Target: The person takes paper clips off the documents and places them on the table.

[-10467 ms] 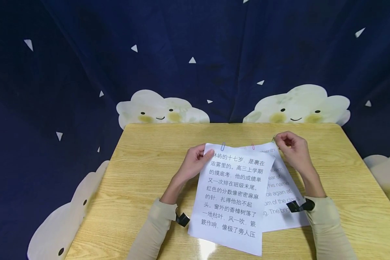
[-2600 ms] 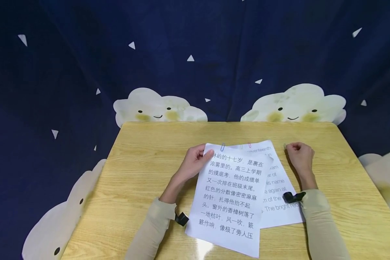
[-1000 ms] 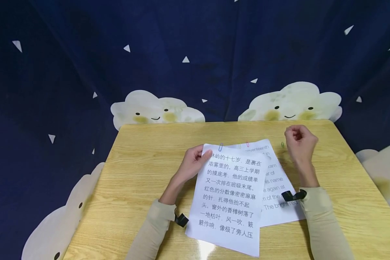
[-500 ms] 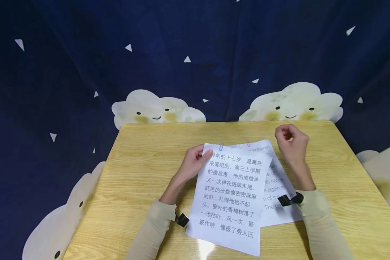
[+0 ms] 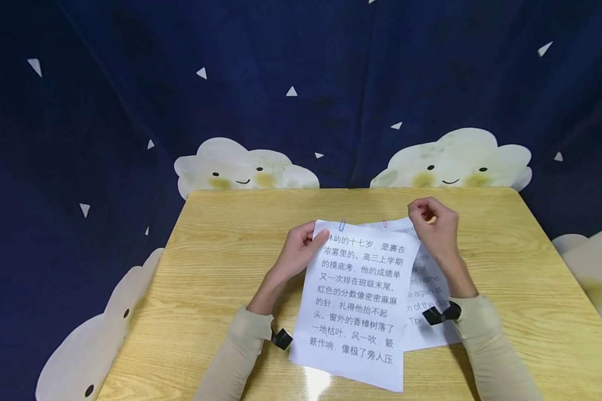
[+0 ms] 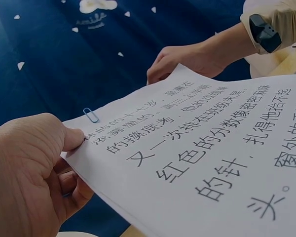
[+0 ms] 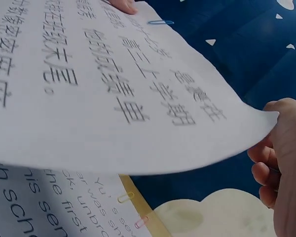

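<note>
My left hand pinches the upper left corner of a raised white sheet with Chinese print; its thumb lies on top. A blue paper clip sits on this sheet's top edge, near the thumb. Partly beneath lies a sheet with English print. Along that sheet's top edge are a yellow paper clip and a pink paper clip. My right hand hovers over the English sheet's upper right corner, fingers curled, nothing visible in them. In the right wrist view the Chinese sheet's corner overlaps this hand; contact is unclear.
Both sheets are over a wooden table. Behind it hangs a dark blue curtain with white triangles and smiling clouds. Each sleeve carries a black wrist camera, the left camera close beside the Chinese sheet.
A green paper clip left the English sheet's corner, lay on the table right of it a second ago, and is now out of sight. My right hand has moved left over the sheet; the left stays.
</note>
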Available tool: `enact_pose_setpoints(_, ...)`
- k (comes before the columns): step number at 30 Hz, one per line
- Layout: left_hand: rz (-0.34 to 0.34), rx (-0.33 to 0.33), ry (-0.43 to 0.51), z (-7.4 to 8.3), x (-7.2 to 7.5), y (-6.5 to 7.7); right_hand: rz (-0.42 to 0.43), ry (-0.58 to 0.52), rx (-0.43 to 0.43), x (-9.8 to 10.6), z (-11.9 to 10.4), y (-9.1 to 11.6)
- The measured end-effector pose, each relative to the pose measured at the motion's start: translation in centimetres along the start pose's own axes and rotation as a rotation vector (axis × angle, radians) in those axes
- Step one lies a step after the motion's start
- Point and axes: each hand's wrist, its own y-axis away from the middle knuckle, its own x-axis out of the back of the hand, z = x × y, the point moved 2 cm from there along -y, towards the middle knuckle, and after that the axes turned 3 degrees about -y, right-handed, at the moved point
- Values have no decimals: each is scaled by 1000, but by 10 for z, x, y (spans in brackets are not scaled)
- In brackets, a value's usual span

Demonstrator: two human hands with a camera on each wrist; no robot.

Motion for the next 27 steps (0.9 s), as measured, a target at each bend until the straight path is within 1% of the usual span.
enact_pose_setpoints(5, 2, -4, -2, 0, 0, 0, -54, -14, -12, -3, -3, 2)
enact_pose_setpoints(15, 4, -3, -22, -2, 1, -1, -127, -17, -84, -3, -10, 2)
enact_pose_setpoints(19, 14, 6, -23, -2, 0, 0, -167, -30, -86, -2, -10, 2)
enact_pose_setpoints(27, 28, 12, -28, -1, -1, 0, -215, -60, -82, -3, -17, 2)
